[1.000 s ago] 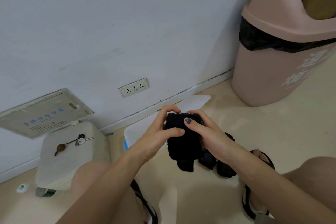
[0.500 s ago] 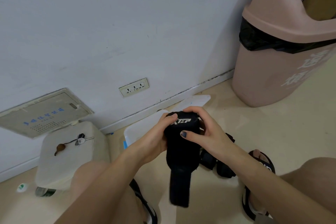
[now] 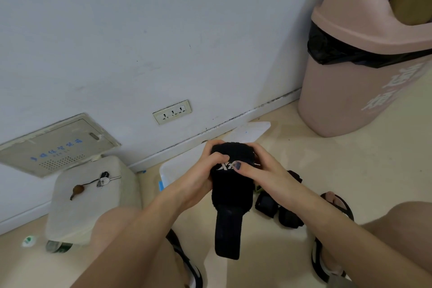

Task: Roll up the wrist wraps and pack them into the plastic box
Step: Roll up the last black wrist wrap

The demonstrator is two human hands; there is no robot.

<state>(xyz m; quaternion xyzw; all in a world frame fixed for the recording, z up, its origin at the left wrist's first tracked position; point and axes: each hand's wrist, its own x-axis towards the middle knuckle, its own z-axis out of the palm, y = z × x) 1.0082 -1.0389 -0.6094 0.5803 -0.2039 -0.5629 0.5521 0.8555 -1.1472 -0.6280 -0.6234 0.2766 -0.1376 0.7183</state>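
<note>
Pale wall and cream floor [image 3: 327, 170] fill the corner where this person squats. At two o'clock stands a pink bin [image 3: 364, 72] with a black liner; at nine o'clock a white block [image 3: 93, 196] carries some keys [image 3: 106, 179].

Dead centre, both hands work a black wrist wrap [image 3: 231, 184]. The left hand [image 3: 198, 180] curls round its top end from nine o'clock, and the right hand [image 3: 264, 170] grips from three o'clock, thumb pressed on the white logo. Only the top looks rolled; the tail [image 3: 228, 231] hangs loose toward six o'clock.

Behind the hands, from ten to twelve o'clock, lies the plastic box [image 3: 173, 170], mostly hidden, so I cannot tell what is in it. At four o'clock two small rolled wraps [image 3: 278, 210] sit on the floor, apparently finished but not packed. By my reckoning, this roll needs completing, then everything goes in the box.
</note>
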